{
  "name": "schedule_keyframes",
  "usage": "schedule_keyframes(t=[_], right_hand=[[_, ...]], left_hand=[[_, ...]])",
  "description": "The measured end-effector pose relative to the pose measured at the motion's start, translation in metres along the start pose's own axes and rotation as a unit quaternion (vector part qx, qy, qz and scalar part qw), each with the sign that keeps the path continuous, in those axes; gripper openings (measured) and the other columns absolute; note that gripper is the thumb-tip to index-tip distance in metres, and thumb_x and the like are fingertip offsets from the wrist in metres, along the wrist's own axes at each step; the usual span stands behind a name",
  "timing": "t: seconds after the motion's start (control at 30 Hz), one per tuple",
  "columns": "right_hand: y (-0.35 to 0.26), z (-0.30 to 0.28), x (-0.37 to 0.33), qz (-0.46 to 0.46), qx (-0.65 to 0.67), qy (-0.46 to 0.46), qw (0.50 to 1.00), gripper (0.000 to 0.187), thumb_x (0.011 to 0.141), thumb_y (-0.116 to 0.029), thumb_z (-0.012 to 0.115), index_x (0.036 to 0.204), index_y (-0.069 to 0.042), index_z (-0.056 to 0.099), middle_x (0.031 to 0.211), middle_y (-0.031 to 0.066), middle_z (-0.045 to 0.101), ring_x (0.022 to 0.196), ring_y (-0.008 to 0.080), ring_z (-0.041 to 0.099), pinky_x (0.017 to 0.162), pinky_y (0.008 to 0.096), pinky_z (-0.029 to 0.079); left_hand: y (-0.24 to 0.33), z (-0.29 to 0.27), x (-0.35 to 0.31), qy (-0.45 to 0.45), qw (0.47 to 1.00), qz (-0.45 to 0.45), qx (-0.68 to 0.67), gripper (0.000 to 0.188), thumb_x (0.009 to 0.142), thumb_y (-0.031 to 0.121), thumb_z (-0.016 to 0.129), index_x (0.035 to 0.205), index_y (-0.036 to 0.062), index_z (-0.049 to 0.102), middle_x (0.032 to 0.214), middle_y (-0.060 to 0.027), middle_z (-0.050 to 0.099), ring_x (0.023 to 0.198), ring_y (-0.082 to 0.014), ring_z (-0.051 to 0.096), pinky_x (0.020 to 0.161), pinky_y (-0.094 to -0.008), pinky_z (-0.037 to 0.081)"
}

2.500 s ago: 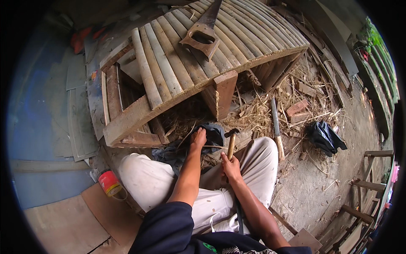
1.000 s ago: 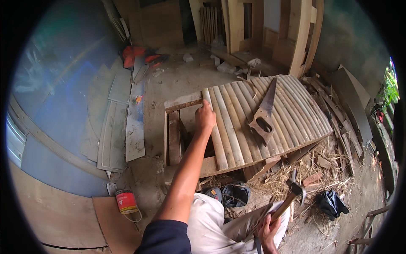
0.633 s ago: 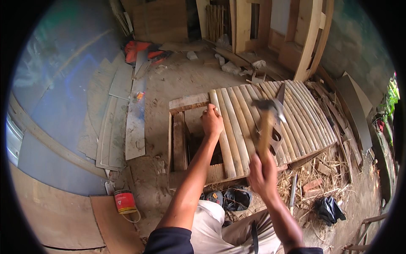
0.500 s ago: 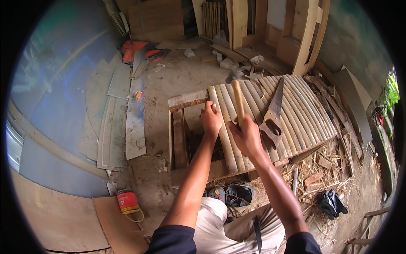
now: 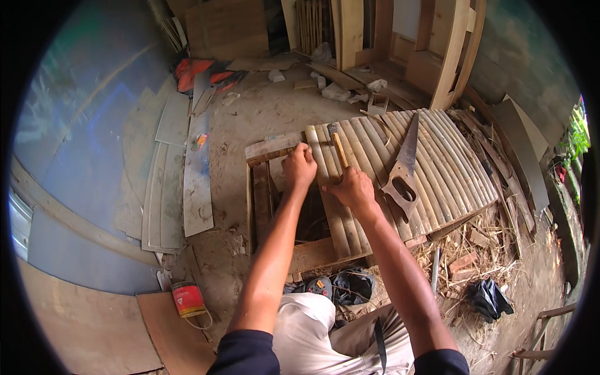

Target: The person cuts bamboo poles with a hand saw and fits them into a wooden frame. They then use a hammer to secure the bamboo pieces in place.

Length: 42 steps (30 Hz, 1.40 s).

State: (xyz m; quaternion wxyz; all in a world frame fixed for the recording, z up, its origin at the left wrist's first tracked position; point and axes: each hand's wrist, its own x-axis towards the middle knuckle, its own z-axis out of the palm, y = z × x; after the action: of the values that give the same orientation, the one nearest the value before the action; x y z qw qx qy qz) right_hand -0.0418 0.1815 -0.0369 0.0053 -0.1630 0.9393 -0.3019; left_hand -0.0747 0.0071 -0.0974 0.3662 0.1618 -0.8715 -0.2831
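Observation:
My right hand (image 5: 354, 189) is wrapped round the wooden handle of a hammer (image 5: 339, 149). The hammer's dark head rests on or just above the bamboo poles near their far ends. My left hand (image 5: 300, 167) is closed beside the far part of the leftmost bamboo pole (image 5: 317, 150); whatever its fingers hold is hidden. Several bamboo poles lie side by side across a wooden frame (image 5: 312, 254), whose left part has an open gap. On the poles, right of my right hand, lies a handsaw (image 5: 406, 159) with a wooden handle.
A red tin (image 5: 189, 300) with a wire handle stands at the lower left. Flat boards (image 5: 167, 187) lie along the left wall. Shavings, bricks (image 5: 463, 265) and a black plastic bag (image 5: 489, 300) litter the floor at right. Wooden frames (image 5: 451, 56) stand at the back.
The hammer has swung down from its raised position, its head now at the poles. My left hand has shifted slightly left and toward the far end of the leftmost pole.

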Motion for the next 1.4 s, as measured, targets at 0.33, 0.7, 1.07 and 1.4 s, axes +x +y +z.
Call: schedule_keyframes(t=[0.33, 0.7, 1.07, 1.4], right_hand=[[-0.002, 0.0, -0.002, 0.015, 0.015, 0.002, 1.0, 0.057, 0.07, -0.04, 0.086, 0.099, 0.003, 0.062, 0.1, 0.0227, 0.069, 0.096, 0.0387, 0.068, 0.084, 0.0439, 0.056], [0.006, 0.005, -0.001, -0.019, 0.038, 0.024, 0.999, 0.055, 0.07, -0.043, 0.084, 0.09, 0.004, 0.064, 0.091, 0.0253, 0.069, 0.091, 0.0392, 0.068, 0.082, 0.0456, 0.053], [0.004, -0.005, 0.001, -0.021, 0.116, 0.04, 0.992, 0.038, 0.086, -0.029, 0.07, 0.085, 0.008, 0.06, 0.083, 0.0313, 0.066, 0.085, 0.0482, 0.065, 0.078, 0.0527, 0.051], [-0.029, 0.004, 0.059, -0.036, 0.191, 0.049, 0.98, 0.041, 0.099, -0.029, 0.049, 0.092, 0.011, 0.058, 0.086, 0.0372, 0.063, 0.089, 0.0517, 0.063, 0.082, 0.0554, 0.05]], left_hand=[[-0.024, 0.043, 0.068, 0.009, 0.994, 0.073, -0.086, 0.009, 0.085, 0.012, 0.07, 0.091, 0.0054, 0.07, 0.095, -0.0118, 0.07, 0.089, -0.0354, 0.066, 0.077, -0.0433, 0.052], [-0.032, 0.067, 0.067, 0.08, 0.986, -0.041, -0.142, 0.015, 0.082, 0.014, 0.074, 0.093, 0.0042, 0.075, 0.092, -0.0141, 0.073, 0.086, -0.032, 0.07, 0.078, -0.0378, 0.054], [-0.033, 0.066, 0.064, 0.111, 0.991, 0.011, -0.079, 0.017, 0.081, 0.017, 0.074, 0.093, 0.0033, 0.074, 0.094, -0.0133, 0.072, 0.087, -0.0305, 0.07, 0.08, -0.0361, 0.053], [-0.03, 0.063, 0.067, 0.06, 0.998, -0.021, -0.017, 0.017, 0.088, 0.023, 0.065, 0.095, 0.0123, 0.076, 0.103, -0.0038, 0.073, 0.097, -0.0272, 0.067, 0.09, -0.0412, 0.044]])
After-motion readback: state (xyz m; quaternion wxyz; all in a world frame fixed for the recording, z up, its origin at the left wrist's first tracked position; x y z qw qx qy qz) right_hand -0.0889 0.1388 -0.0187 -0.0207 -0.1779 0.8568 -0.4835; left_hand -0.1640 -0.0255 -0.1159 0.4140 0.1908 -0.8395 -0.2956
